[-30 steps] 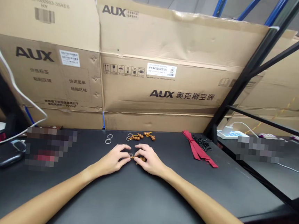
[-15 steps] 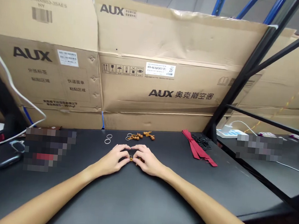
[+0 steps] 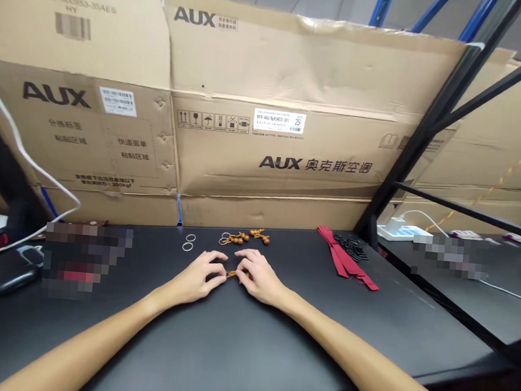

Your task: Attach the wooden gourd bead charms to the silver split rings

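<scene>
Both my hands rest on the black table [image 3: 228,351], fingertips meeting over a small brown bead charm [image 3: 234,273]. My left hand [image 3: 198,278] pinches its left end, where a metal ring seems to sit. My right hand [image 3: 257,277] curls over the beads on the right side and grips them. Just beyond my hands lie more brown bead charms [image 3: 245,237] with a ring attached. Two loose metal rings [image 3: 189,241] lie to their left.
Red ribbon strips [image 3: 344,262] and a pile of black loops [image 3: 351,248] lie at the back right. A black object [image 3: 9,277] sits far left. Tall cardboard boxes [image 3: 272,111] wall off the table's back. A black frame post [image 3: 431,119] and a power strip [image 3: 398,232] stand right.
My hands stay in the same spot. The fingertips have shifted slightly around the bead charm, with the right fingers a bit further back than half a second ago.
</scene>
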The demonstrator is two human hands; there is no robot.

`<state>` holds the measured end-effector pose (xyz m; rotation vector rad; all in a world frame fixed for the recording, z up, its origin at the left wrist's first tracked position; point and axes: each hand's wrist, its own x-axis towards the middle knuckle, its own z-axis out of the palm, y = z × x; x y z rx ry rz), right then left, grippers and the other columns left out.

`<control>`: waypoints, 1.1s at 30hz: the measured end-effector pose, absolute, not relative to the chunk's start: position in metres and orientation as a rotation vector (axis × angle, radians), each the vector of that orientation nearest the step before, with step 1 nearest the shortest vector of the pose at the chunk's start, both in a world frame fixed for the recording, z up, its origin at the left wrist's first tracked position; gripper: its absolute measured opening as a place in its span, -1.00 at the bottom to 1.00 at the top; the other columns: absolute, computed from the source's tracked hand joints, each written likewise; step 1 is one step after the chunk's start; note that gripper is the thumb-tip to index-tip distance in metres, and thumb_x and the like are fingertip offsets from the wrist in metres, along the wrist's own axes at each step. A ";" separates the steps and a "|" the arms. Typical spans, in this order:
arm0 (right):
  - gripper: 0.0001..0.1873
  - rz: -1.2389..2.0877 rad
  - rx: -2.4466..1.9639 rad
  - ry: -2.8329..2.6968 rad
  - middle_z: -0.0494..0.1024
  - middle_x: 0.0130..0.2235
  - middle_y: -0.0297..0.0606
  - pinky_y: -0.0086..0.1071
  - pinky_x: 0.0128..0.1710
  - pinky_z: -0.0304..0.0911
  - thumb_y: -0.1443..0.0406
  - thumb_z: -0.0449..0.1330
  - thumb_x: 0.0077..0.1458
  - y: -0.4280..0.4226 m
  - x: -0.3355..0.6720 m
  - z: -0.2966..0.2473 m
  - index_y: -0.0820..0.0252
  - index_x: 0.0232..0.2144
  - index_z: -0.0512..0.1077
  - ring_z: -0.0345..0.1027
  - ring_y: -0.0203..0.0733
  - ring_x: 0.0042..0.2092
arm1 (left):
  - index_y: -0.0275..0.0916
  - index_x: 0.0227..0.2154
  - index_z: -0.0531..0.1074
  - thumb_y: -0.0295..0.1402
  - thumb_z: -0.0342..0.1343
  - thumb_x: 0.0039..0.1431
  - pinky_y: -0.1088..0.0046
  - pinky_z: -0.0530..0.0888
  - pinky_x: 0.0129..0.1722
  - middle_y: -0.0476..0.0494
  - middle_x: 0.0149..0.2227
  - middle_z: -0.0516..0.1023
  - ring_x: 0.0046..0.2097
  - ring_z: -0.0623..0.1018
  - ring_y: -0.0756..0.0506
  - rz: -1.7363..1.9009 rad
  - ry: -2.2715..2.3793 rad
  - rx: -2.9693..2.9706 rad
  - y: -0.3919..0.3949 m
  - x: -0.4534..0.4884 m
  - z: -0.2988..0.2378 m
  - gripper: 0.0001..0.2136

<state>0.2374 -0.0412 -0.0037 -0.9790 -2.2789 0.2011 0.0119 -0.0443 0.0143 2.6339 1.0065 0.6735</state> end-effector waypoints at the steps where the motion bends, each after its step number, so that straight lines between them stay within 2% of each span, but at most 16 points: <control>1: -0.90 0.199 -0.997 -2.269 0.43 0.01 -0.13 -0.09 0.00 0.21 0.39 0.12 0.15 -0.041 0.237 -0.004 0.15 -0.42 0.38 0.21 -0.03 0.09 | -0.15 -0.34 0.50 -0.30 -0.01 0.28 0.13 0.28 0.17 -0.15 0.06 0.37 0.07 0.41 -0.18 0.669 1.000 2.634 -0.045 0.012 0.015 -0.81; 7: -0.89 0.227 -0.964 -2.276 0.42 0.01 -0.14 -0.09 0.02 0.21 0.36 0.12 0.17 -0.041 0.238 -0.004 0.15 -0.42 0.38 0.21 -0.04 0.10 | -0.16 -0.33 0.49 -0.29 -0.02 0.29 0.10 0.23 0.20 -0.15 0.05 0.39 0.08 0.41 -0.18 0.659 1.009 2.629 -0.043 0.011 0.014 -0.80; 10: -0.89 0.244 -0.941 -2.289 0.41 0.02 -0.14 -0.10 0.03 0.21 0.34 0.11 0.18 -0.042 0.239 -0.003 0.14 -0.40 0.38 0.21 -0.06 0.10 | -0.17 -0.34 0.49 -0.30 0.00 0.28 0.14 0.27 0.17 -0.15 0.03 0.40 0.06 0.42 -0.18 0.685 1.018 2.629 -0.042 0.011 0.013 -0.82; 13: -0.94 0.226 -0.932 -2.304 0.40 0.03 -0.13 -0.09 0.06 0.19 0.27 0.19 0.13 -0.043 0.243 -0.001 0.13 -0.35 0.40 0.20 -0.05 0.10 | -0.18 -0.36 0.50 -0.31 0.02 0.26 0.20 0.32 0.13 -0.15 0.01 0.42 0.03 0.45 -0.16 0.733 1.021 2.636 -0.041 0.011 0.011 -0.83; 16: -0.79 0.230 -0.895 -2.349 0.36 0.05 -0.11 -0.09 0.09 0.17 0.19 0.30 0.02 -0.044 0.247 0.003 0.13 -0.30 0.41 0.18 -0.03 0.12 | -0.19 -0.38 0.50 -0.32 0.04 0.24 0.26 0.37 0.07 -0.15 -0.01 0.44 -0.01 0.48 -0.15 0.783 1.040 2.643 -0.039 0.011 0.009 -0.83; 21: -0.65 0.247 -0.862 -2.410 0.34 0.06 -0.09 -0.10 0.10 0.17 0.10 0.33 -0.04 -0.045 0.252 0.008 0.14 -0.25 0.40 0.16 0.00 0.13 | -0.19 -0.40 0.48 -0.33 0.05 0.22 0.25 0.39 0.03 -0.15 -0.04 0.46 -0.03 0.48 -0.15 0.818 1.094 2.654 -0.037 0.011 0.007 -0.85; 25: -0.76 0.215 -0.852 -2.398 0.36 0.03 -0.08 -0.12 0.09 0.17 0.21 0.28 0.01 -0.043 0.258 0.010 0.15 -0.27 0.36 0.18 -0.01 0.11 | -0.20 -0.38 0.44 -0.31 0.09 0.18 0.23 0.39 0.01 -0.16 -0.04 0.45 -0.02 0.46 -0.17 0.844 1.095 2.661 -0.041 0.012 0.009 -0.90; 30: -0.89 0.233 -0.849 -2.397 0.36 0.02 -0.13 -0.19 0.06 0.20 0.32 0.21 0.02 -0.040 0.263 0.008 0.13 -0.37 0.33 0.24 -0.07 0.06 | -0.20 -0.47 0.42 -0.29 0.09 0.18 0.21 0.37 0.05 -0.16 0.01 0.42 0.04 0.42 -0.18 0.817 1.091 2.691 -0.042 0.011 0.006 -0.85; 33: -0.95 0.128 -0.943 -2.340 0.39 -0.01 -0.16 -0.20 0.05 0.19 0.32 0.17 0.06 -0.030 0.259 0.003 0.14 -0.38 0.34 0.24 -0.08 0.04 | -0.19 -0.30 0.47 -0.27 0.05 0.22 0.18 0.34 0.11 -0.18 0.06 0.40 0.10 0.39 -0.21 0.795 1.179 2.703 -0.036 0.010 0.000 -0.85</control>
